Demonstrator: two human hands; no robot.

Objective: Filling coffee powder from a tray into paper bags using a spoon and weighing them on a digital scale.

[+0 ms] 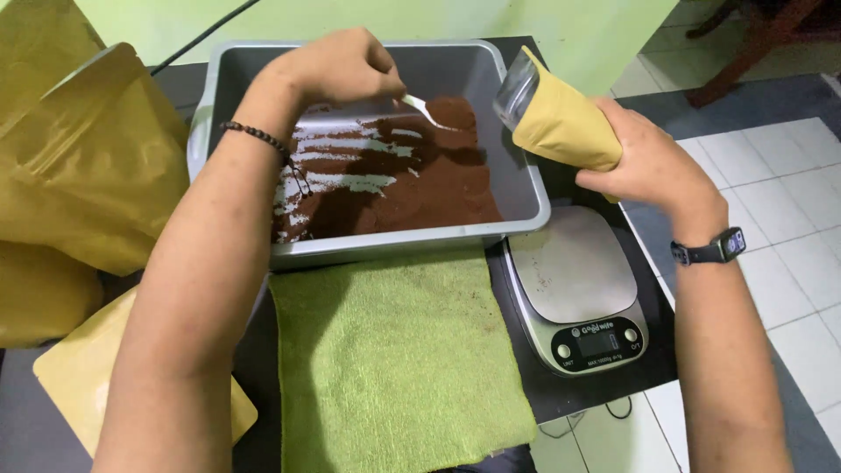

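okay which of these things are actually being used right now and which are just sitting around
In use: left hand holding spoon over brown powder in grey tray; right hand holding open pouch above scale.

Lying about: green cloth, yellow bags, flat pouch.

Spoon (427, 110) handle hidden in left hand (337, 68)

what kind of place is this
Probably a small home packing spot for a ground brown powder: a grey tub of brown powder, a digital scale on the black table, and yellow pouches stacked alongside.
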